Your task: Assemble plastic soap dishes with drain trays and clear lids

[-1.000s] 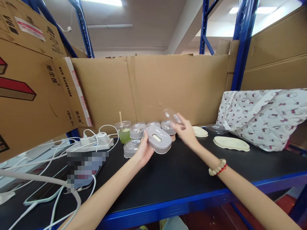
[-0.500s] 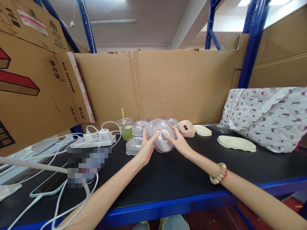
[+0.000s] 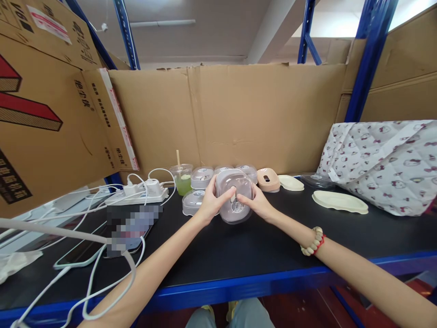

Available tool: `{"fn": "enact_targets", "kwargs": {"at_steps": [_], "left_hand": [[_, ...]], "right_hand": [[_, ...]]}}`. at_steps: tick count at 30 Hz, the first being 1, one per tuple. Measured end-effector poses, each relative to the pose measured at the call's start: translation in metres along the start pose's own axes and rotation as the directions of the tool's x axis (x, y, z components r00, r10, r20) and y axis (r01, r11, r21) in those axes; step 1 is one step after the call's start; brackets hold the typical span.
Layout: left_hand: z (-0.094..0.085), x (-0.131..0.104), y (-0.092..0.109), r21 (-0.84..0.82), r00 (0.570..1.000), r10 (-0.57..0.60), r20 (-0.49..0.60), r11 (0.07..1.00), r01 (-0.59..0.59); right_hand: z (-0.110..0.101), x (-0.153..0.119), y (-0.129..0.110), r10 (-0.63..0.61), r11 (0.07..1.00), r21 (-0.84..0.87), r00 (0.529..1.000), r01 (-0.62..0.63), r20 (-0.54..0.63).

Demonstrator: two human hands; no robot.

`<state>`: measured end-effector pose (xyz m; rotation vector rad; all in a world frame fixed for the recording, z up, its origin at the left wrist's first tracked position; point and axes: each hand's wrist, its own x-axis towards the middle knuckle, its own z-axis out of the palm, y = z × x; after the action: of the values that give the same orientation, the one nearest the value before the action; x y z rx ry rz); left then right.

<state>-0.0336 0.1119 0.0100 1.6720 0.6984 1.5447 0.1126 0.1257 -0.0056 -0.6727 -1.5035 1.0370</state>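
Note:
A grey container with a clear lid and a round label [image 3: 235,212] is held up above the black tabletop. My left hand [image 3: 212,202] grips its left side, thumb on the lid. On the right side my right hand [image 3: 261,205] holds it the same way, its thumb also on the lid. Behind and left of it sit several similar lidded containers, one of them [image 3: 193,203] close to my left hand. A pink base with a dark slot [image 3: 268,180] stands behind my right hand.
Cream trays [image 3: 339,201], a clear lid [image 3: 317,181] and a patterned quilted bag [image 3: 385,164] lie to the right. Left are a cup of green drink [image 3: 183,183], a power strip [image 3: 136,197], looping white cables and phones [image 3: 80,250]. Cardboard [image 3: 239,118] stands behind.
The container has turned in my hands from a tilted angle to a more upright one, its label now lower. Both hands still hold it, and the camera view has shifted slightly.

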Motion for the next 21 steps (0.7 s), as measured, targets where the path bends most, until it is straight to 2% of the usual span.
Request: {"fn": "enact_targets", "kwargs": {"at_steps": [4, 8, 13, 17, 19, 21], "left_hand": [[0.002, -0.002, 0.001, -0.022, 0.999, 0.004, 0.041, 1.000, -0.003], [0.003, -0.005, 0.004, -0.088, 0.998, -0.044, 0.048, 0.995, 0.048], [0.005, -0.006, 0.005, -0.116, 0.991, -0.129, -0.018, 0.985, 0.126], [0.004, -0.003, 0.004, -0.112, 0.986, -0.158, -0.046, 0.982, 0.152], [0.001, -0.001, 0.004, -0.083, 0.980, -0.199, -0.026, 0.977, 0.196], [-0.001, 0.000, 0.003, -0.059, 0.959, -0.279, 0.044, 0.958, 0.282]], "right_hand": [[-0.002, 0.000, -0.003, 0.017, 1.000, 0.019, 1.000, -0.017, -0.013], [-0.001, -0.001, -0.009, 0.058, 0.998, 0.031, 0.998, -0.057, -0.026], [-0.001, -0.001, -0.010, 0.150, 0.989, 0.021, 0.989, -0.150, 0.008], [-0.002, -0.001, -0.010, 0.263, 0.963, -0.053, 0.965, -0.263, -0.002], [-0.004, -0.001, -0.011, 0.290, 0.954, -0.079, 0.957, -0.290, -0.014], [-0.006, 0.000, -0.013, 0.268, 0.961, -0.081, 0.963, -0.266, 0.009]]}}
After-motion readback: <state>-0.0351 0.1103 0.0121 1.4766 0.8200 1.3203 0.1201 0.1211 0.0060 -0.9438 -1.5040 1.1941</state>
